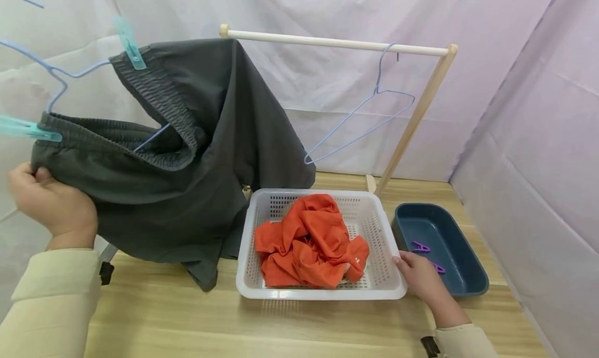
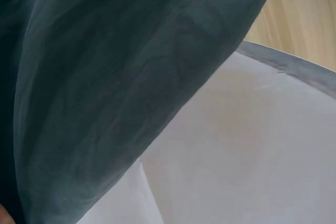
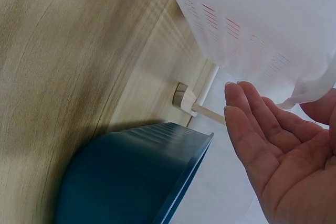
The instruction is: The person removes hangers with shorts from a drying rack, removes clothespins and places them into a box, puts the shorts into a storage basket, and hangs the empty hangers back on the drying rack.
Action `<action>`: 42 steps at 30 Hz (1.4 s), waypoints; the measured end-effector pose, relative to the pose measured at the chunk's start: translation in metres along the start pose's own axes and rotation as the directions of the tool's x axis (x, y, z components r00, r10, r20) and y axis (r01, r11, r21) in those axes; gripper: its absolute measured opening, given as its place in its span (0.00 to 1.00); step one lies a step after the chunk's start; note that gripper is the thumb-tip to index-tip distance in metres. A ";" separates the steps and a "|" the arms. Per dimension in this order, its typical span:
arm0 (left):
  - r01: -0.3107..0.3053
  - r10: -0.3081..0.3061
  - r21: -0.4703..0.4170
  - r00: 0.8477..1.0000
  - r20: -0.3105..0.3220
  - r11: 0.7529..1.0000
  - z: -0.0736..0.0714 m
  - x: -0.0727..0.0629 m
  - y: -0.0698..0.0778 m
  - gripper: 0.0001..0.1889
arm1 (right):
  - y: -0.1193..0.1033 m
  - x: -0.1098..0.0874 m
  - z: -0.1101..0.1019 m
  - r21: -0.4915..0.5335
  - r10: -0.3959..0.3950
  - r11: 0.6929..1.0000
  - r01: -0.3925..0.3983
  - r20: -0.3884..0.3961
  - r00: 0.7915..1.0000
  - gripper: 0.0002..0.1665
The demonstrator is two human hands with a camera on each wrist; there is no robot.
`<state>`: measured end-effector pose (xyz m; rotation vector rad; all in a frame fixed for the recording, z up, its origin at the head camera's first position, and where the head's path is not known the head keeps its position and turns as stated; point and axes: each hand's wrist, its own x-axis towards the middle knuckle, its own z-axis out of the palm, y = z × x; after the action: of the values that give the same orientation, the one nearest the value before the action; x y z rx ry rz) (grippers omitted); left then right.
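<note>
Dark grey elastic-waist pants (image 1: 187, 191) hang spread at the left of the head view, over the basket's left side. Two turquoise clothespins (image 1: 133, 51) fix their waistband to a light blue wire hanger (image 1: 75, 73). My left hand (image 1: 58, 204) pinches the pants' fabric below the left clothespin; the left wrist view shows mostly the grey cloth (image 2: 121, 77). At its right rim, a white plastic basket (image 1: 323, 294) is gripped by my right hand (image 1: 418, 275), thumb over the rim and fingers (image 3: 257, 124) below. Crumpled orange cloth (image 1: 313, 243) lies in the basket.
Behind the basket stands a rack with a white rail (image 1: 327, 39) and wooden legs (image 1: 416, 118). A blue wire hanger (image 1: 360, 113) hangs from it. Right of the basket, a dark blue tub (image 1: 468, 238) holds purple clips (image 1: 421, 247). White sheeting (image 1: 533, 139) encloses the wooden table (image 1: 281, 332).
</note>
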<state>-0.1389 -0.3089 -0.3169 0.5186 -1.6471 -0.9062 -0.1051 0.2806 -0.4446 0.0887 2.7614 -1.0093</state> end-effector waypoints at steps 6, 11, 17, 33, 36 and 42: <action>-0.037 0.037 -0.020 0.999 -0.007 0.999 -0.009 0.004 -0.010 0.17 | -0.002 0.000 -0.003 0.006 -0.010 1.000 0.010 0.003 1.000 0.28; -0.078 0.078 -0.010 0.997 -0.023 0.997 -0.014 0.006 -0.011 0.15 | -0.004 0.000 -0.005 -0.010 -0.016 1.000 0.016 0.000 1.000 0.28; -0.096 0.096 -0.005 0.995 -0.026 0.995 -0.018 0.005 0.000 0.17 | -0.005 0.001 -0.007 -0.021 -0.018 1.000 0.018 0.002 1.000 0.27; -0.189 0.187 -0.027 0.980 -0.068 0.982 -0.007 0.010 0.031 0.09 | -0.007 0.001 -0.008 -0.018 0.007 1.000 -0.007 0.019 1.000 0.28; -0.199 0.198 -0.012 0.979 -0.050 0.980 -0.005 0.010 0.041 0.11 | -0.006 0.001 -0.007 -0.027 0.010 1.000 -0.010 0.024 1.000 0.29; -0.258 0.256 -0.031 0.965 -0.046 0.966 0.004 0.012 0.056 0.11 | -0.003 0.001 -0.005 -0.029 0.023 0.999 -0.022 0.028 0.999 0.30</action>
<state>-0.1391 -0.2822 -0.2663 0.2873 -1.6123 -0.7271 -0.1077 0.2810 -0.4394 0.1006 2.7418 -0.9582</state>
